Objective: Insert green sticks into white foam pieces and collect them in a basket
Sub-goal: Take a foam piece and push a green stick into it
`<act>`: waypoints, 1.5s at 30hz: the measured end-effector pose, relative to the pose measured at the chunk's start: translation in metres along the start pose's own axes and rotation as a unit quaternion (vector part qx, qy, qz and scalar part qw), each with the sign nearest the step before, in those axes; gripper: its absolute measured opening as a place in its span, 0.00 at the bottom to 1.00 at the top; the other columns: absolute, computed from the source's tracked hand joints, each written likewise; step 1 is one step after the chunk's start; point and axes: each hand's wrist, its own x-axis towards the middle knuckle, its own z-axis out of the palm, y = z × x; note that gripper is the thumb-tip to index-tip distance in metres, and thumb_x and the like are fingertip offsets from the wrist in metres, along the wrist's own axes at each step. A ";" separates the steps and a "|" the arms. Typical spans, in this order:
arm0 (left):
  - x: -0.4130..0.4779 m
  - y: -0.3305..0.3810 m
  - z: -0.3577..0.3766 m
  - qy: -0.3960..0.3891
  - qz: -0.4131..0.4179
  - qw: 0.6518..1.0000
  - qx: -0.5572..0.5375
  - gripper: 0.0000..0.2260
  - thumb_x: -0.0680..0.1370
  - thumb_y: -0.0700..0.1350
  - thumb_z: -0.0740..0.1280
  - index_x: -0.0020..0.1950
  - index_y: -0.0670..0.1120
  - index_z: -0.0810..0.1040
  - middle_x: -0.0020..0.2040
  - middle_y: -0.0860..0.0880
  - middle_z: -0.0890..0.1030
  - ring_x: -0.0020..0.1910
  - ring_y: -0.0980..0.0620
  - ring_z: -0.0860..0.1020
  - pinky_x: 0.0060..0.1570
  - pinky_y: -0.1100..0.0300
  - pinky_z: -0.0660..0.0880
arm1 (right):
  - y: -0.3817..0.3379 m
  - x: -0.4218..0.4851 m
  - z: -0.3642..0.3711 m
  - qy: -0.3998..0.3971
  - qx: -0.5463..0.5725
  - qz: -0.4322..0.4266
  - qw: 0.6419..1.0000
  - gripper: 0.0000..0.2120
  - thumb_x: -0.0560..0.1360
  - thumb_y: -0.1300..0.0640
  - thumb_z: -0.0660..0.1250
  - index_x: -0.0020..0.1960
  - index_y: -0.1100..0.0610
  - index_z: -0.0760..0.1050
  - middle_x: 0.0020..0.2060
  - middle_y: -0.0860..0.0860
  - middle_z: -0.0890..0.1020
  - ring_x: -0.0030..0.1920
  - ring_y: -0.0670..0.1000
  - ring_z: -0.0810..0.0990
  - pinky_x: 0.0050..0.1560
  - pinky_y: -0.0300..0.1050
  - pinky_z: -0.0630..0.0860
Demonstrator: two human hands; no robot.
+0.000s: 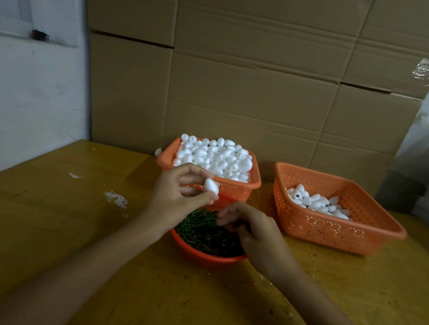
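My left hand (178, 193) pinches a white egg-shaped foam piece (211, 185) between thumb and fingers, above the near rim of an orange basket (254, 183) heaped with white foam pieces. My right hand (251, 229) reaches with curled fingers into a round orange bowl (203, 257) full of green sticks (200, 232); whether it holds a stick is hidden by the fingers. A second orange basket (333, 233) at the right holds several foam pieces, some showing a dark green end.
Everything stands on a yellow-brown wooden table (69, 226) with white foam crumbs (115, 198) at the left. One loose foam piece (158, 152) lies behind the full basket. Stacked cardboard boxes (244, 72) wall off the back; a white wall stands left.
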 end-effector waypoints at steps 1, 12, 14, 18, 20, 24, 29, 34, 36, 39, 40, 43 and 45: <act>0.000 0.000 0.000 -0.001 0.003 1.000 0.001 0.13 0.73 0.36 0.80 0.54 0.47 0.83 0.53 0.46 0.88 0.49 0.44 0.88 0.55 0.43 0.84 | 0.000 0.000 0.000 -0.002 -0.001 0.000 1.000 0.30 0.73 0.79 0.57 0.57 0.49 0.80 0.50 0.43 0.86 0.56 0.41 0.83 0.61 0.47 0.80; -0.001 0.002 -0.001 -0.021 0.027 0.999 0.015 0.12 0.73 0.31 0.79 0.52 0.42 0.82 0.54 0.48 0.88 0.53 0.49 0.88 0.53 0.54 0.85 | 0.002 0.000 0.001 0.000 0.004 -0.001 1.000 0.30 0.73 0.79 0.57 0.57 0.47 0.79 0.49 0.43 0.86 0.55 0.43 0.84 0.60 0.49 0.80; -0.001 0.002 -0.001 -0.026 0.028 0.999 0.016 0.12 0.73 0.31 0.78 0.52 0.43 0.82 0.54 0.48 0.88 0.53 0.48 0.88 0.53 0.54 0.85 | 0.003 0.000 0.001 0.000 0.005 -0.002 1.000 0.30 0.73 0.79 0.57 0.57 0.47 0.79 0.49 0.42 0.86 0.56 0.43 0.84 0.60 0.50 0.80; -0.001 0.002 -0.002 -0.029 0.033 0.999 0.020 0.13 0.72 0.31 0.79 0.50 0.45 0.83 0.54 0.48 0.88 0.53 0.48 0.88 0.53 0.54 0.84 | 0.003 0.000 0.001 -0.005 0.001 0.000 1.000 0.29 0.74 0.78 0.57 0.57 0.46 0.79 0.50 0.42 0.86 0.55 0.42 0.83 0.59 0.50 0.80; -0.001 0.002 -0.001 -0.034 0.040 0.998 0.021 0.13 0.72 0.30 0.79 0.50 0.44 0.84 0.54 0.49 0.88 0.53 0.49 0.88 0.52 0.56 0.84 | 0.003 0.000 0.001 -0.004 -0.002 -0.001 1.000 0.29 0.75 0.78 0.58 0.57 0.46 0.78 0.50 0.42 0.87 0.55 0.41 0.83 0.59 0.49 0.80; -0.001 0.001 -0.001 -0.034 0.053 0.998 0.025 0.13 0.71 0.28 0.78 0.50 0.42 0.84 0.53 0.49 0.89 0.53 0.50 0.88 0.51 0.60 0.83 | 0.003 0.000 0.002 0.000 -0.003 -0.006 1.000 0.28 0.74 0.78 0.57 0.58 0.48 0.79 0.50 0.42 0.87 0.56 0.42 0.83 0.59 0.49 0.80; -0.001 0.001 -0.001 -0.037 0.060 0.997 0.034 0.14 0.71 0.27 0.78 0.50 0.44 0.85 0.53 0.50 0.89 0.53 0.50 0.88 0.53 0.59 0.83 | 0.003 -0.001 0.002 -0.004 -0.010 -0.011 1.000 0.28 0.74 0.78 0.58 0.58 0.48 0.79 0.50 0.41 0.86 0.57 0.41 0.83 0.59 0.50 0.80; -0.001 0.000 0.000 -0.035 0.064 0.996 0.043 0.14 0.71 0.28 0.78 0.51 0.43 0.86 0.53 0.50 0.89 0.54 0.50 0.87 0.55 0.56 0.84 | 0.004 0.000 0.003 -0.001 -0.010 -0.012 1.000 0.28 0.75 0.78 0.58 0.57 0.48 0.79 0.50 0.41 0.86 0.56 0.40 0.83 0.59 0.49 0.80; -0.001 0.000 0.000 -0.035 0.063 0.996 0.045 0.14 0.71 0.28 0.78 0.52 0.43 0.87 0.53 0.50 0.89 0.54 0.50 0.87 0.56 0.56 0.84 | 0.004 0.000 0.003 0.000 -0.008 -0.014 1.000 0.28 0.75 0.78 0.58 0.57 0.49 0.79 0.50 0.41 0.86 0.56 0.40 0.83 0.59 0.49 0.80; -0.001 0.001 0.000 -0.035 0.066 0.996 0.052 0.14 0.71 0.28 0.78 0.52 0.42 0.87 0.52 0.50 0.89 0.53 0.51 0.87 0.56 0.55 0.84 | 0.004 0.000 0.002 0.004 -0.001 -0.016 1.000 0.28 0.74 0.78 0.58 0.57 0.49 0.80 0.50 0.43 0.87 0.57 0.41 0.83 0.60 0.47 0.80; -0.001 0.001 0.000 -0.035 0.067 0.996 0.055 0.14 0.71 0.28 0.78 0.52 0.42 0.87 0.52 0.50 0.89 0.53 0.51 0.87 0.57 0.55 0.84 | 0.004 0.000 0.002 0.004 -0.001 -0.017 1.000 0.28 0.74 0.78 0.58 0.57 0.49 0.80 0.50 0.43 0.87 0.57 0.41 0.83 0.60 0.46 0.79; -0.001 0.000 0.000 -0.033 0.074 0.995 0.058 0.14 0.71 0.28 0.78 0.52 0.41 0.88 0.52 0.49 0.89 0.54 0.51 0.87 0.57 0.55 0.83 | 0.003 0.000 0.002 0.001 -0.001 -0.018 1.000 0.27 0.74 0.78 0.58 0.57 0.50 0.80 0.50 0.43 0.86 0.56 0.40 0.83 0.60 0.46 0.79; -0.001 0.000 0.000 -0.036 0.079 0.994 0.063 0.14 0.71 0.27 0.78 0.52 0.41 0.88 0.52 0.49 0.89 0.54 0.51 0.87 0.57 0.54 0.83 | 0.003 -0.001 0.003 0.001 -0.003 -0.020 1.000 0.27 0.74 0.79 0.58 0.58 0.51 0.80 0.50 0.43 0.86 0.56 0.41 0.83 0.60 0.45 0.79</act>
